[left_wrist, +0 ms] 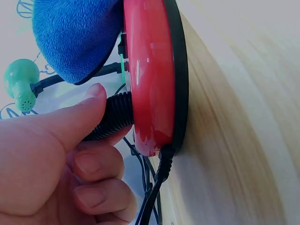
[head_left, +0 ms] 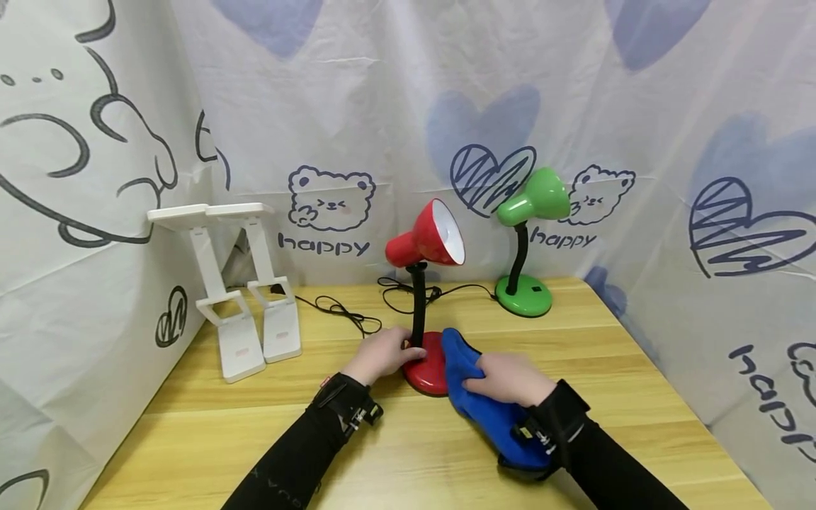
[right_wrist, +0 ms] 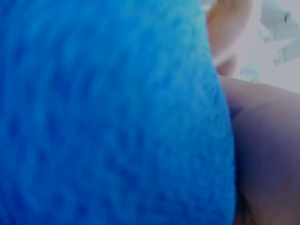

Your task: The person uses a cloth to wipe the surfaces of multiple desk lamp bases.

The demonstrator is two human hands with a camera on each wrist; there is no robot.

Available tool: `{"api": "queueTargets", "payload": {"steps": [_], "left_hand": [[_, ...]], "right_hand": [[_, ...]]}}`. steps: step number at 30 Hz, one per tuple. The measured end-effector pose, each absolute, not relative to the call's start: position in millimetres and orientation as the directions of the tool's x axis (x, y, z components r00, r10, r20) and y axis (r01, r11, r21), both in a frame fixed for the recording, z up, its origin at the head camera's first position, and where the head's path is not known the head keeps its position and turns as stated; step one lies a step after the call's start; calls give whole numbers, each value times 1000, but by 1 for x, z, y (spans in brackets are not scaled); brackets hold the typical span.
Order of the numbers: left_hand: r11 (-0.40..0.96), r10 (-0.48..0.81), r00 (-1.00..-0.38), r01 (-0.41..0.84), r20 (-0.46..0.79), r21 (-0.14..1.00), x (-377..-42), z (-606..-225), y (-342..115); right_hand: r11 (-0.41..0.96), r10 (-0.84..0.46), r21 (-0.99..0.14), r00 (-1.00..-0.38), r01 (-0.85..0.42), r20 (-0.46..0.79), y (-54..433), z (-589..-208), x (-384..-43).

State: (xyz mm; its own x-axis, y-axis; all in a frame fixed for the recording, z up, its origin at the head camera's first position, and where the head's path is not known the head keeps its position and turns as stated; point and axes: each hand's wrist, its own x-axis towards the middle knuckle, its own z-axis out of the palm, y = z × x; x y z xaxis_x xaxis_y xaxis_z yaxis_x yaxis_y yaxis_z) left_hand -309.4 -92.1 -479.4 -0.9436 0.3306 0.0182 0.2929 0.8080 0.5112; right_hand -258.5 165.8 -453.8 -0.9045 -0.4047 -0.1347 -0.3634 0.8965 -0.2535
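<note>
A red desk lamp (head_left: 428, 234) with a black flexible neck stands upright on the table. My left hand (head_left: 381, 354) grips the lower neck just above the round red base (left_wrist: 152, 70), thumb on one side and fingers curled round the other. In my right hand (head_left: 510, 379) is a blue cloth (head_left: 487, 418) with dark edging, pinched between thumb and fingers. The cloth's far end lies against the right side of the red base. Up close, the cloth (right_wrist: 112, 112) fills most of the right wrist view and hides the right fingertips.
Two white folding stands (head_left: 239, 347) are at the back left of the wooden table (head_left: 395, 460). A green desk lamp (head_left: 524, 294) stands at the back right, near the printed curtain (head_left: 395, 106). Black cords (head_left: 341, 309) run along the table's rear.
</note>
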Motion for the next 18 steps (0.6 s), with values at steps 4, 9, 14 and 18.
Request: {"api": "queueTargets", "payload": {"steps": [4,9,14,18], "left_hand": [[810,329,-944,289,13,509,-310,-481,-92],[809,325,-946,283,8,515,-312,-484,-93],[805,333,-943,294,17,515,-312,-484,-93],[807,332,-943,298,25,509,-311,-484,-92]], "right_hand": [[907,-372,-255,-921,-335,-114,182,-456,-271],[905,-309,-309,-951,-293,-5,189,-461,-291],[921,-190,-272,-931,-279,312,183,-463,-303],[847,-333,-340,-907,-408,258,165,-467,-302]]}}
